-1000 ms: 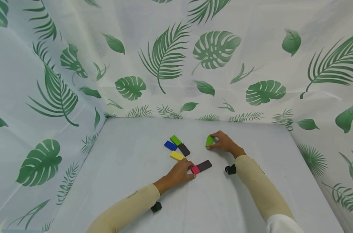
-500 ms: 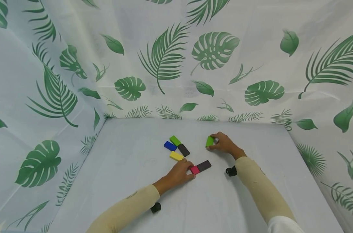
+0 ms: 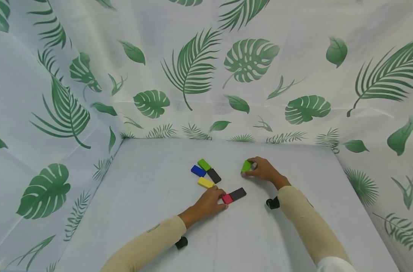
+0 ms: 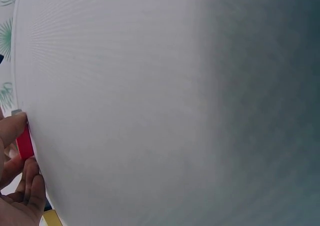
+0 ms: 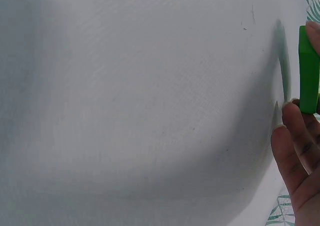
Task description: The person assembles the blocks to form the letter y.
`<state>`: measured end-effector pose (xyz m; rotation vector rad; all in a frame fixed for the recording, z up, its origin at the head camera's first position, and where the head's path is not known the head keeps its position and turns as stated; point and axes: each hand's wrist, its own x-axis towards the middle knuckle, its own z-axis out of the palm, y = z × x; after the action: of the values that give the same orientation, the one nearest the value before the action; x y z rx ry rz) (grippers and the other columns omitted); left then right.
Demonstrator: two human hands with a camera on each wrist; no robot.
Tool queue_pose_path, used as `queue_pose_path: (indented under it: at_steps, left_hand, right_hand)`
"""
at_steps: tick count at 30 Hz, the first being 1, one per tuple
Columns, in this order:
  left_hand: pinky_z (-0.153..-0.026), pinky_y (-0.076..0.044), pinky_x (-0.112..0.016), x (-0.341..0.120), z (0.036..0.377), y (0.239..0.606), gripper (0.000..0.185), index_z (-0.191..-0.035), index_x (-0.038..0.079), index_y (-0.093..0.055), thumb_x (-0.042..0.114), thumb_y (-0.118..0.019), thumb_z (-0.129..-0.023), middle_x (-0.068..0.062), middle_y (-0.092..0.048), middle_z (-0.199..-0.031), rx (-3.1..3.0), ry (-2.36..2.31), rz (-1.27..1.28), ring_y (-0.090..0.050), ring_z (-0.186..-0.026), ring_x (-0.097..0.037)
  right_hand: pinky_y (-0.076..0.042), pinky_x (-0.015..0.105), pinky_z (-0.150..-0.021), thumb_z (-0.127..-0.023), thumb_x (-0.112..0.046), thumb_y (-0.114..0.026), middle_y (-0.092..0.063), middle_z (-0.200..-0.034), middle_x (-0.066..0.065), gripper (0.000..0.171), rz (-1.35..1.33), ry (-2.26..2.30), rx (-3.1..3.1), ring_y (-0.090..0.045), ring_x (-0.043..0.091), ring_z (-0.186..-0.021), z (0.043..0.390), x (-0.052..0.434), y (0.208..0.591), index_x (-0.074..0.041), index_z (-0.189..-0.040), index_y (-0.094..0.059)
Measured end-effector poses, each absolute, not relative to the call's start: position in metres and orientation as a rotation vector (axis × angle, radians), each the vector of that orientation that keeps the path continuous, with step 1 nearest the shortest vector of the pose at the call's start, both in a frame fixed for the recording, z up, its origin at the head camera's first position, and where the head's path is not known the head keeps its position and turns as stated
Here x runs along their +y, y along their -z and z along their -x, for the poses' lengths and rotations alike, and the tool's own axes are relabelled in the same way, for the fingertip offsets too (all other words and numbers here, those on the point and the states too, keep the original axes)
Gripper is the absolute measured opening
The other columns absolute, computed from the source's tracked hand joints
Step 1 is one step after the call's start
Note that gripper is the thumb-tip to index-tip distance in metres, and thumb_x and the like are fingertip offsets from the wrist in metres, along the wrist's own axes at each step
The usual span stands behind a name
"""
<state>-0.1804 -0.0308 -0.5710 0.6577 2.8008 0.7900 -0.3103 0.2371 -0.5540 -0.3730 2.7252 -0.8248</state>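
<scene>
Right of the yellow block [image 3: 205, 182], the right hand [image 3: 263, 169] slants its pinched green block [image 3: 246, 166] further, still apart from the red block [image 3: 227, 198] the left hand [image 3: 208, 201] grips.

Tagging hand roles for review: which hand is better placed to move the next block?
Right, probably: the right hand pinches a green block, while the left hand grips the red block, which touches a dark block.
</scene>
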Motion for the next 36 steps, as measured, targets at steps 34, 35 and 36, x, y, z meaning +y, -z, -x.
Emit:
queue_pose_path:
  at_steps: [34, 35, 36]
  left_hand:
    - [-0.075, -0.046, -0.017, -0.03, 0.179, 0.567, 0.037, -0.116, 0.01, -0.07, 0.03, -0.08, -0.087, 0.005, -0.057, -0.092, 2.801, -0.784, -0.684, -0.049, -0.082, -0.004]
    - [-0.075, -0.046, -0.017, -0.03, 0.179, 0.567, 0.037, -0.116, 0.01, -0.07, 0.029, -0.08, -0.087, 0.005, -0.057, -0.092, 2.805, -0.784, -0.69, -0.049, -0.081, -0.004]
    - [-0.075, -0.046, -0.017, -0.031, 0.179, 0.568, 0.037, -0.116, 0.01, -0.07, 0.03, -0.08, -0.087, 0.005, -0.057, -0.092, 2.807, -0.783, -0.691, -0.049, -0.081, -0.004]
  right_hand:
    - [-0.05, 0.036, -0.078, -0.081, -0.047, -0.081, -0.065, -0.118, 0.015, 0.073, 0.445, 0.872, 2.87, -0.06, 0.024, -0.094, 0.277, 0.243, 0.547, 0.001, -0.132, -0.061]
    - [-0.05, 0.036, -0.078, -0.081, -0.047, -0.081, -0.065, -0.118, 0.015, 0.074, 0.442, 0.87, 2.871, -0.06, 0.024, -0.094, 0.276, 0.244, 0.546, 0.001, -0.132, -0.061]
    - [-0.05, 0.035, -0.077, -0.081, -0.048, -0.081, -0.064, -0.117, 0.015, 0.074, 0.434, 0.866, 2.873, -0.06, 0.024, -0.094, 0.275, 0.244, 0.546, 0.002, -0.132, -0.061]
